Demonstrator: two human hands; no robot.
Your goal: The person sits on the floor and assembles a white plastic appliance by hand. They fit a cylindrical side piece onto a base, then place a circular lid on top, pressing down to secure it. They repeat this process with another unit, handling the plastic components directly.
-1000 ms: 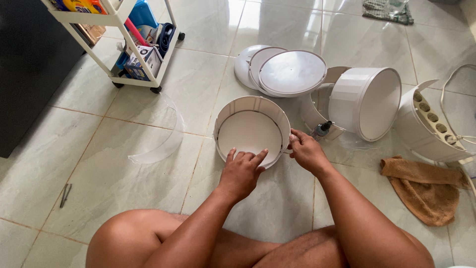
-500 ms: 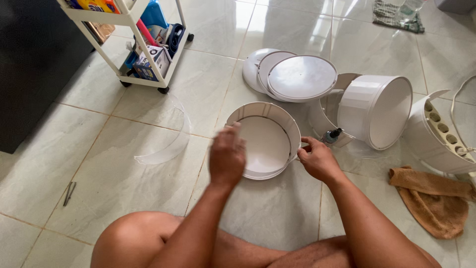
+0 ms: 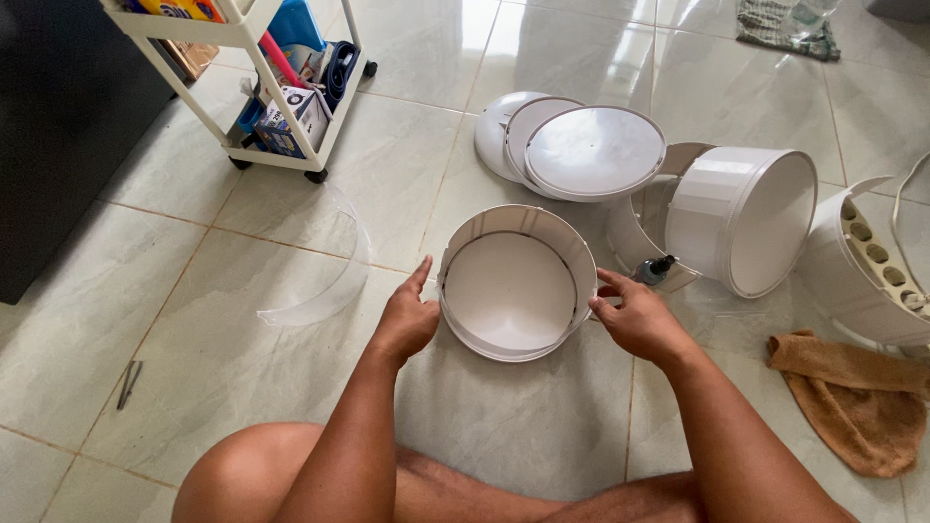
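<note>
Left hand (image 3: pixel 407 320) has dropped to the white round tub's (image 3: pixel 513 291) left rim; right hand (image 3: pixel 639 320) grips the opposite rim, hands apart.

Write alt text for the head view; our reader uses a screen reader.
Both hands, left and right, grip opposite sides of a round white tray on a tiled floor. Behind lie white lids, a white tub and a brown cloth.
</note>
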